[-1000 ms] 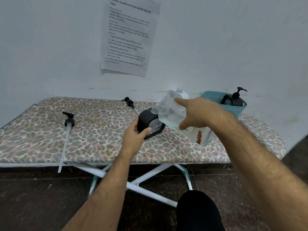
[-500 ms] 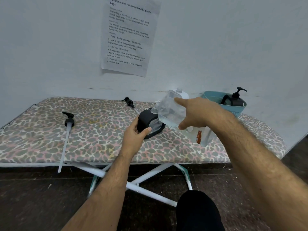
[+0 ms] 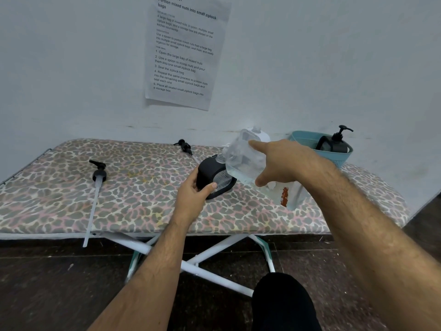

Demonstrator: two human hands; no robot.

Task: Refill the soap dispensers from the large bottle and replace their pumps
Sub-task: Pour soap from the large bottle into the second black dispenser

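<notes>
My right hand [image 3: 284, 163] grips the large clear bottle [image 3: 243, 161], tipped so its neck meets the mouth of a black soap dispenser [image 3: 210, 174]. Clear liquid lies in the bottle's lower side. My left hand [image 3: 193, 197] holds the dispenser's left side, steadying it on the leopard-print board [image 3: 143, 194]. Two loose pumps lie on the board: one with a long white tube [image 3: 96, 185] at the left, another black pump [image 3: 185, 146] near the wall. Behind the bottle stands a white dispenser [image 3: 259, 134], mostly hidden.
A teal basket [image 3: 303, 139] at the back right holds a black dispenser with its pump fitted [image 3: 334, 144]. A printed sheet [image 3: 183, 51] hangs on the wall. The board stands on white crossed legs [image 3: 210, 266] over dark floor; my dark-clad knee [image 3: 284, 304] shows below.
</notes>
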